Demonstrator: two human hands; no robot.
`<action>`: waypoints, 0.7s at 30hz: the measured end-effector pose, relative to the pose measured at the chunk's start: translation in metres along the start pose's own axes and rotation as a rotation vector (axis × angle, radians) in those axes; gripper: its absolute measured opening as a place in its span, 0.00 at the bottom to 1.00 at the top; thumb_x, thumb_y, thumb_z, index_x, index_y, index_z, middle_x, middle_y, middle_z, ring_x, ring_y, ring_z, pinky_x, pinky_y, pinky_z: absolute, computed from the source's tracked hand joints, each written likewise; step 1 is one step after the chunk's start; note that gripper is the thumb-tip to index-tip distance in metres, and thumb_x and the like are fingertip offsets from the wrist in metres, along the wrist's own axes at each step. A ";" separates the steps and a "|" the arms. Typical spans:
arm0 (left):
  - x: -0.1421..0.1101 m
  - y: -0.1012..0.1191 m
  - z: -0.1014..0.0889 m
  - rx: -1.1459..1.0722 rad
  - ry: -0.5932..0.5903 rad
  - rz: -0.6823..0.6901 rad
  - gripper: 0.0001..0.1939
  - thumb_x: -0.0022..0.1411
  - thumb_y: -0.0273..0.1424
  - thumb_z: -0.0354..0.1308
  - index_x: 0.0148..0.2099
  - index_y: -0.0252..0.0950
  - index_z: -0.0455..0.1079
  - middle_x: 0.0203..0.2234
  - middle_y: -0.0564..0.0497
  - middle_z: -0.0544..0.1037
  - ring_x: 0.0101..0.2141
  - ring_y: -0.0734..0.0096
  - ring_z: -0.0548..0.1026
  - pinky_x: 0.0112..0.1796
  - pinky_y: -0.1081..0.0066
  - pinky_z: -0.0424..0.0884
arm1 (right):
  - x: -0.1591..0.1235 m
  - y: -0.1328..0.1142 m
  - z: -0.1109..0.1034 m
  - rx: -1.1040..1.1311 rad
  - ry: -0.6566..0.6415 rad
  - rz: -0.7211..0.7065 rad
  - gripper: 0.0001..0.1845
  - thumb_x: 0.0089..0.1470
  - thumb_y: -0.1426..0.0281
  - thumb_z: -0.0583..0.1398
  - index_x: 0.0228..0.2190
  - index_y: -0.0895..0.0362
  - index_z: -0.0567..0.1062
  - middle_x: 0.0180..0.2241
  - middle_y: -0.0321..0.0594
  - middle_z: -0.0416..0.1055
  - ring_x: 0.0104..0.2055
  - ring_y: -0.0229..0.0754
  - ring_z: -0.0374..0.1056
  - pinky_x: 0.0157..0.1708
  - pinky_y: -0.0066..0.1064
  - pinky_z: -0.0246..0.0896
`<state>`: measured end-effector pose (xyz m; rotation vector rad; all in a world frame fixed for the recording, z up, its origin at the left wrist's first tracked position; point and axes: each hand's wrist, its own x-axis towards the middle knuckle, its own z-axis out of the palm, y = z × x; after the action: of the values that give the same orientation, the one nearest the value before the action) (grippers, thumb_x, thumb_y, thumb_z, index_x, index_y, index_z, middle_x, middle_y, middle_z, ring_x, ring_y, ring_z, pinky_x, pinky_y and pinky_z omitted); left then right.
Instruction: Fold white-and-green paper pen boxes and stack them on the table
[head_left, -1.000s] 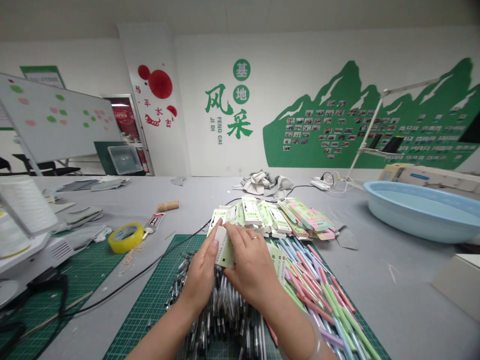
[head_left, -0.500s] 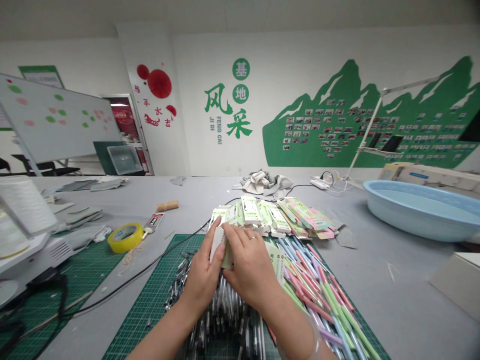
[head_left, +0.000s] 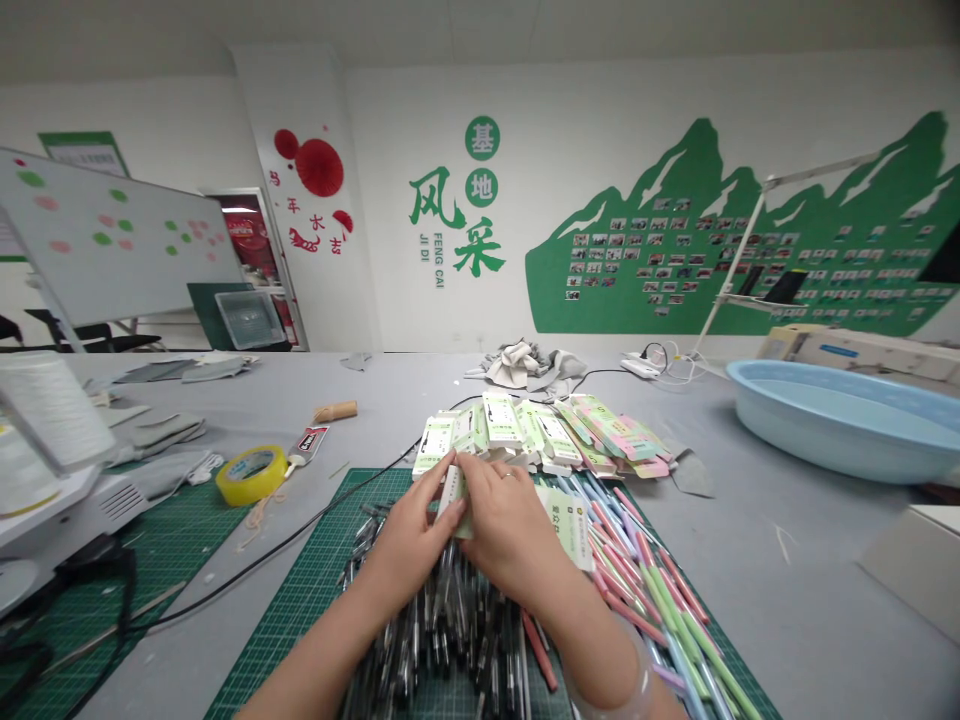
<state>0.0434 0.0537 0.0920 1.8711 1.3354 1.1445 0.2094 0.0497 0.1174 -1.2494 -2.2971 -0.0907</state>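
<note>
My left hand (head_left: 409,540) and my right hand (head_left: 508,525) meet over a heap of black pens (head_left: 442,630) on a green cutting mat (head_left: 300,600). Together they pinch a small pale green and white cardboard pen box (head_left: 453,492), held edge-on between the fingertips. A ring shows on my right hand. Another flat box (head_left: 571,522) lies just right of my right hand. Behind the hands is a pile of flat green and pink boxes (head_left: 540,430). Pastel pens (head_left: 652,590) in pink, green and blue fan out to the right.
A yellow tape roll (head_left: 251,473) and a black cable (head_left: 285,545) lie to the left. A pale blue basin (head_left: 847,415) stands at the right, a white machine (head_left: 52,470) at the far left. Grey cloths (head_left: 525,365) sit at the back of the grey table (head_left: 810,590).
The box between my hands has turned from showing its broad face to nearly edge-on. Both hands have shifted slightly forward over the pen heap.
</note>
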 end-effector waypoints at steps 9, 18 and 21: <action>0.002 0.003 -0.011 0.088 -0.107 0.098 0.32 0.55 0.26 0.63 0.62 0.44 0.65 0.58 0.48 0.71 0.47 0.61 0.74 0.38 0.69 0.75 | -0.001 0.013 -0.003 -0.083 -0.047 -0.143 0.33 0.48 0.81 0.63 0.56 0.61 0.63 0.53 0.49 0.65 0.56 0.52 0.61 0.65 0.56 0.37; -0.004 0.006 -0.010 0.416 -0.150 0.176 0.37 0.53 0.26 0.66 0.65 0.44 0.61 0.60 0.46 0.69 0.60 0.51 0.67 0.58 0.54 0.67 | 0.000 0.014 -0.006 -0.051 -0.076 -0.155 0.37 0.44 0.81 0.66 0.56 0.63 0.63 0.53 0.50 0.67 0.57 0.52 0.62 0.70 0.56 0.30; 0.001 -0.002 -0.010 0.416 -0.131 0.166 0.35 0.53 0.28 0.65 0.63 0.43 0.63 0.59 0.46 0.70 0.59 0.54 0.68 0.60 0.58 0.65 | 0.000 0.014 -0.003 -0.065 -0.036 -0.163 0.41 0.47 0.82 0.64 0.62 0.64 0.58 0.56 0.50 0.65 0.63 0.54 0.57 0.70 0.57 0.27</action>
<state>0.0334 0.0552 0.0952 2.3477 1.4468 0.8462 0.2219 0.0569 0.1175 -1.1011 -2.4425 -0.2037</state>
